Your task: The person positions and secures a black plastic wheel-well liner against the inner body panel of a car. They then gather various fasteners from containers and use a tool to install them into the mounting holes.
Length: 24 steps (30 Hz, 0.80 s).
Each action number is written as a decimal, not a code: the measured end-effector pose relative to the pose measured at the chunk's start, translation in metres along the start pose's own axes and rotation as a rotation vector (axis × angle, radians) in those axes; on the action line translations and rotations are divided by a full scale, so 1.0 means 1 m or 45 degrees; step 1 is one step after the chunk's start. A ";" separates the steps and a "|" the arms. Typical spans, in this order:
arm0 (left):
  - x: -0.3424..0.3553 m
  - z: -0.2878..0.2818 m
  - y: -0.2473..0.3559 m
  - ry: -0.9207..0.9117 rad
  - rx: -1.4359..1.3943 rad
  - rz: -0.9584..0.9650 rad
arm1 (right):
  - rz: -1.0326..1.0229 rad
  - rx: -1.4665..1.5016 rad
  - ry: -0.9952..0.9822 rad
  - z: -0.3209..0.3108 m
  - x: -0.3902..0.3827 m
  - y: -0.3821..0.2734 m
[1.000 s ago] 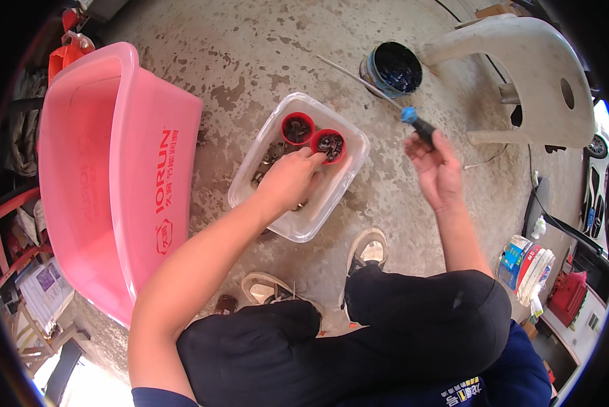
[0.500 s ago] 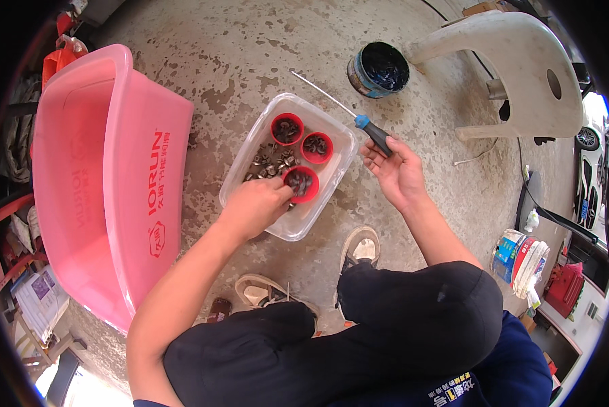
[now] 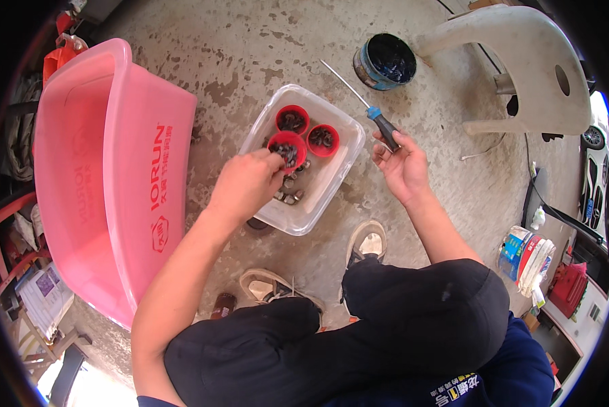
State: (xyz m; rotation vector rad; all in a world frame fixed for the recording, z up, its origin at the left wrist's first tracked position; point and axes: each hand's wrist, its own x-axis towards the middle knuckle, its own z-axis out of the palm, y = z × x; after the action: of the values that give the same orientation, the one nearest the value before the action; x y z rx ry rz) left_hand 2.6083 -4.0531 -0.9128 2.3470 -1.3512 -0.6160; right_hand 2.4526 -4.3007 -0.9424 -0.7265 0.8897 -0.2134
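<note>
My left hand [image 3: 249, 180] grips a red cup [image 3: 287, 148] of small dark metal parts at the left side of a clear plastic tub [image 3: 321, 197]. Two similar red cups, an upper-left one [image 3: 291, 119] and a right one [image 3: 323, 140], stand in the tub, with loose metal pieces [image 3: 287, 194] beside them. My right hand [image 3: 402, 166], right of the tub, holds a screwdriver [image 3: 384, 127] with a black and blue handle, its long shaft pointing up-left.
A large pink basin [image 3: 80, 176] is on the left. A can of dark substance [image 3: 384, 61] and an upturned pale plastic chair [image 3: 535, 54] are beyond the tub. A bucket [image 3: 524, 261] and white car [image 3: 596, 176] are at right. My shoes [image 3: 367, 244] are below the tub.
The cup in my left hand has moved up and left from the lower part of the tub, uncovering loose pieces below it. The screwdriver remains in my right hand.
</note>
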 end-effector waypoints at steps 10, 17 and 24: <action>0.002 -0.051 0.002 0.454 -0.403 -0.097 | 0.074 0.071 0.014 0.003 0.004 0.003; -0.010 -0.027 -0.004 0.404 -0.305 -0.101 | 0.093 0.065 0.041 0.006 0.002 0.003; -0.024 0.008 -0.006 0.299 -0.121 0.210 | 0.062 0.071 0.037 0.009 -0.001 -0.001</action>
State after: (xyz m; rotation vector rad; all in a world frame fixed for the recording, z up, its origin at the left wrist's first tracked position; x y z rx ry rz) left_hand 2.5969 -4.0300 -0.9182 2.1299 -1.3578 -0.3362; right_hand 2.4589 -4.2969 -0.9374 -0.6504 0.9244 -0.2053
